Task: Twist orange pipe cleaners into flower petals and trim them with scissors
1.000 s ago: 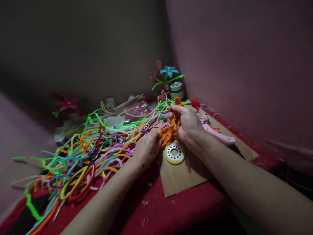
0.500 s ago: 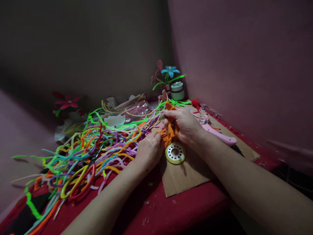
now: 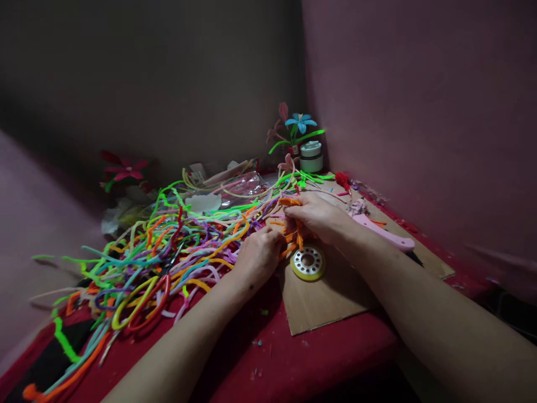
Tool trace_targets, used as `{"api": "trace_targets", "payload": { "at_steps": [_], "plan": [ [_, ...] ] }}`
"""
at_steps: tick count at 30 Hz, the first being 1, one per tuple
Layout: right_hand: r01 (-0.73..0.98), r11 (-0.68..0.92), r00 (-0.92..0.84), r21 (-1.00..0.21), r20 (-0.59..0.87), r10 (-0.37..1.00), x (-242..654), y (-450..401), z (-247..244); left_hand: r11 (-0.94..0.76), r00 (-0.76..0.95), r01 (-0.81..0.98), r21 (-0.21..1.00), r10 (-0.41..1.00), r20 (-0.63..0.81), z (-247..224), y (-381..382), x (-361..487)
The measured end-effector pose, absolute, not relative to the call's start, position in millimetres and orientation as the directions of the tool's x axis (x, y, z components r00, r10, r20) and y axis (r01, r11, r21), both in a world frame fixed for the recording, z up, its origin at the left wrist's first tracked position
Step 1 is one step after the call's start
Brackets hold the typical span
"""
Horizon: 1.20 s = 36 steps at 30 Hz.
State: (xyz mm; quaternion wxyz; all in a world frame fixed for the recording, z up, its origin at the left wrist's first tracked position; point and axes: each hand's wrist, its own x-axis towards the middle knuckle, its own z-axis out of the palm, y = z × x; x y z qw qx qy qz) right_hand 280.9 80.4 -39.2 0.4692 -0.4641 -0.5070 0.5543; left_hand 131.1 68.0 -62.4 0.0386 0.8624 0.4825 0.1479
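Note:
Bent orange pipe cleaners are gripped between my two hands above a plywood board. My right hand pinches their upper part, with folded orange ends showing past the fingertips. Lower and to the left, my left hand is closed on the orange strands near the board's left edge; its fingertips are partly hidden. Just below the hands, a round spool with a white holed face and yellow rim lies on the board.
A tangled heap of colourful pipe cleaners covers the left, with red-and-yellow-handled scissors in it. A pink-handled tool lies on the right. Pipe-cleaner flowers and a pale green jar stand by the wall corner.
The orange piece has tilted lower, and my right hand has come down slightly with its fingers turned flatter. My left hand stays close beside it. The whole view has shifted a little.

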Motion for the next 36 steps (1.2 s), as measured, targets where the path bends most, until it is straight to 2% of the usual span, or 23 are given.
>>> {"api": "trace_targets", "payload": {
  "at_steps": [5,8,10,13,16,22,32,36],
  "plan": [
    [-0.264,-0.125,-0.129,-0.956,-0.094,0.987,283,84,-43,-0.495,0.464,0.832,0.25,0.868,0.175,-59,69,131],
    [-0.288,-0.152,-0.117,-0.946,-0.123,0.986,283,83,-41,-0.51,0.48,0.821,0.255,0.86,0.173,-58,70,132],
    [-0.281,-0.122,-0.053,-0.952,-0.112,0.992,283,84,-39,-0.521,0.485,0.812,0.263,0.853,0.192,-59,70,132],
    [-0.287,0.01,0.066,-0.958,-0.009,0.998,284,86,-37,-0.506,0.451,0.823,0.257,0.858,0.244,-61,69,133],
    [-0.236,0.096,0.113,-0.967,0.071,0.991,287,90,-38,-0.496,0.435,0.824,0.272,0.863,0.257,-63,68,133],
    [-0.052,0.124,0.136,-0.991,0.116,0.984,290,95,-44,-0.536,0.472,0.768,0.351,0.843,0.256,-65,70,133],
    [0.084,0.097,0.13,-0.992,0.108,0.986,294,100,-45,-0.648,0.542,0.68,0.344,0.76,0.359,-73,73,133],
    [0.081,0.12,0.191,-0.989,0.134,0.973,295,96,-39,-0.696,0.599,0.664,0.273,0.714,0.364,-75,72,132]
  ]
}}
